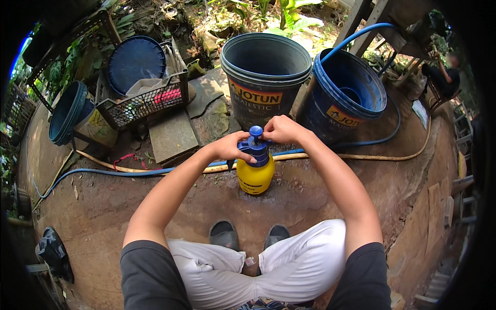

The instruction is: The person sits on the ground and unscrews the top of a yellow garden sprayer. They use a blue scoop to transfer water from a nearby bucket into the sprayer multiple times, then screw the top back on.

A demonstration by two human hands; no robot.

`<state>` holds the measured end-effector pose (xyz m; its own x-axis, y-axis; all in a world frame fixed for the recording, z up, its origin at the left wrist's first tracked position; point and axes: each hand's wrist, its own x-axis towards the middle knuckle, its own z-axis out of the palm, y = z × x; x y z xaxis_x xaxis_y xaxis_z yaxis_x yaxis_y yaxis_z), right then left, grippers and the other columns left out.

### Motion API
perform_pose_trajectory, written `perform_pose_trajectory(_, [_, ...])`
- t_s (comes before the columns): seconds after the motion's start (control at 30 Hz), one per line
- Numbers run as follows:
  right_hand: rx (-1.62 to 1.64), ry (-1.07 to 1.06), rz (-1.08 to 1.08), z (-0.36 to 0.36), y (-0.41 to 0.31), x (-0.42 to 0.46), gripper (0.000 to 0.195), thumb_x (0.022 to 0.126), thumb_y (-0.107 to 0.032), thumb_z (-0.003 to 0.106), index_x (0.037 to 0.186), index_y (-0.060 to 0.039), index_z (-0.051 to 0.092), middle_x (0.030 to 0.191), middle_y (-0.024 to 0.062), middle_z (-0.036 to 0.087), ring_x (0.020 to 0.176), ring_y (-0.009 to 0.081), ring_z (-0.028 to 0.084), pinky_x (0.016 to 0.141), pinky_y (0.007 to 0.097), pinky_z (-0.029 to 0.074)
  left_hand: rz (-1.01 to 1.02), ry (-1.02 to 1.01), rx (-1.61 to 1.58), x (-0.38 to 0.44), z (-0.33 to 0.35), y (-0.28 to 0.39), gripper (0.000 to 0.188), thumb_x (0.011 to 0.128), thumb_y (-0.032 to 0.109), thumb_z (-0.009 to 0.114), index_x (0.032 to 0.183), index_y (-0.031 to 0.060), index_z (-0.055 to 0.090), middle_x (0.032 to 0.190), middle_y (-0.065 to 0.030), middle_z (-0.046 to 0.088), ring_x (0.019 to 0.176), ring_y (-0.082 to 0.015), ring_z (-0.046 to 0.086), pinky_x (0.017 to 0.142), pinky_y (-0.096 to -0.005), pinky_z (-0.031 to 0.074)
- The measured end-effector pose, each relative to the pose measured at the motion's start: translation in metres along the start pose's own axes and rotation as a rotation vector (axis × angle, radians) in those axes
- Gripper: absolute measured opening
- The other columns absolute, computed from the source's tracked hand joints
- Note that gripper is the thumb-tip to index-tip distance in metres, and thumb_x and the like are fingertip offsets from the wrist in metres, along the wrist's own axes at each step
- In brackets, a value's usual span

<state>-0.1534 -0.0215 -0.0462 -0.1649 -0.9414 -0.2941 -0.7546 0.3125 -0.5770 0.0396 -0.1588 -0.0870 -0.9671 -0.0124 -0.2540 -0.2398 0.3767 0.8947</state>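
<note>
A yellow pump sprayer bottle with a blue pump head stands upright on the wet ground before me. My left hand is on the blue head from the left, its thumb across the collar and its fingers behind the trigger side. My right hand is bent at the right of the head, its fingertips close to the pump's neck; whether they pinch a part there cannot be made out. The round blue pump knob shows between both hands.
Behind the sprayer stand a dark paint bucket and a tilted blue bucket with a hose in it. Blue and cream hoses cross the ground. At left are a plastic crate, a bucket lid and another bucket. A person sits far right.
</note>
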Motion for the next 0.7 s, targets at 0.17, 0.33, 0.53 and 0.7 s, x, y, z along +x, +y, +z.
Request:
perform_pose_trajectory(0.17, [0.367, -0.172, 0.269, -0.003, 0.019, -0.002, 0.025, 0.087, -0.027, 0.069, 0.097, -0.0034, 0.07, 0.076, 0.0057, 0.069, 0.068, 0.0153, 0.068, 0.058, 0.0285, 0.053, 0.096, 0.095, 0.471, 0.003, -0.012, -0.01, 0.066, 0.061, 0.027, 0.084, 0.121, 0.0081, 0.064, 0.127, -0.0169, 0.05, 0.122, -0.0342, 0.047, 0.106, -0.0416, 0.039])
perform_pose_trajectory(0.33, [0.696, -0.351, 0.299, 0.001, 0.019, -0.004, 0.023, 0.084, -0.012, 0.066, 0.105, -0.0028, 0.061, 0.093, 0.0098, 0.067, 0.065, 0.0167, 0.067, 0.06, 0.0316, 0.058, -0.163, 0.452, 0.62, 0.002, 0.009, 0.009, 0.08, 0.057, 0.026, 0.085, 0.126, 0.0104, 0.047, 0.124, -0.022, 0.041, 0.12, -0.0415, 0.041, 0.103, -0.0469, 0.04])
perform_pose_trajectory(0.53, [0.621, -0.427, 0.358, 0.002, -0.001, -0.012, 0.062, 0.083, -0.008, 0.064, 0.141, -0.0026, 0.04, 0.092, 0.0158, 0.068, 0.068, 0.0199, 0.068, 0.062, 0.0316, 0.061, -0.207, 0.195, 0.276, -0.001, -0.005, 0.007, 0.084, 0.058, 0.035, 0.088, 0.128, 0.0081, 0.05, 0.123, -0.0219, 0.043, 0.116, -0.0372, 0.047, 0.103, -0.0436, 0.041])
perform_pose_trajectory(0.7, [0.606, -0.547, 0.331, -0.009, 0.002, -0.006, 0.075, 0.081, -0.008, 0.066, 0.149, -0.0073, 0.036, 0.104, 0.017, 0.067, 0.081, 0.0198, 0.068, 0.071, 0.0337, 0.06, -0.144, 0.103, 0.374, 0.003, 0.003, 0.017, 0.104, 0.057, 0.053, 0.089, 0.139, 0.0043, 0.048, 0.129, -0.0214, 0.044, 0.127, -0.036, 0.044, 0.109, -0.041, 0.039])
